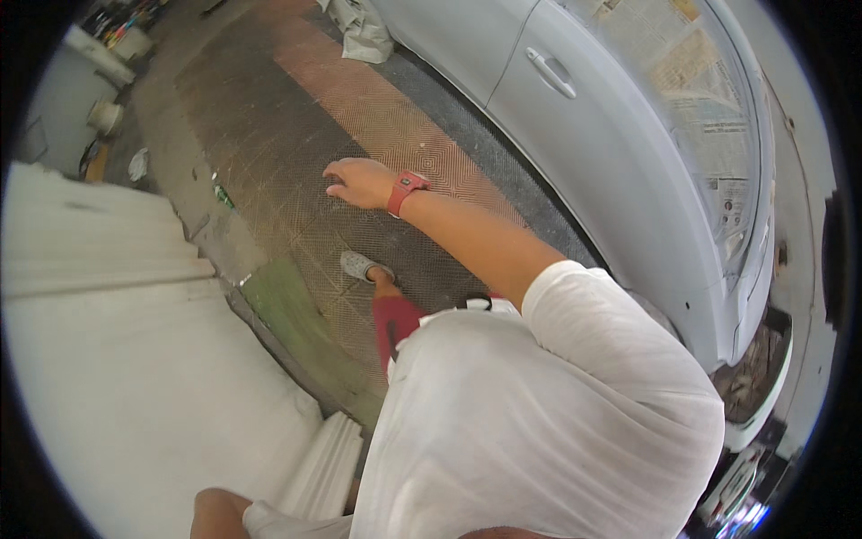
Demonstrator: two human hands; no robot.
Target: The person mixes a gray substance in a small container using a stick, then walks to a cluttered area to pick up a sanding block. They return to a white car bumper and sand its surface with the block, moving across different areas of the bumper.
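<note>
My right hand [364,182] hangs in the air over the floor mat [269,117], fingers loosely bent and the thumb apart, with nothing in it. A red digital watch [409,190] is strapped round that wrist. To the right of my arm stands a pale grey car body [575,144] with a door handle [550,74]; my hand does not touch it. Of my left arm only a bent part near the elbow [220,514] shows at the lower left edge. My left hand is out of view.
Newspaper [709,117] covers the car's window. White draped sheeting [117,359] lines the left side. Grey clog [362,266] on my foot treads the mat. A white bag [359,31] lies by the car, a bucket [105,117] farther left, a green scrap [223,195] on the floor.
</note>
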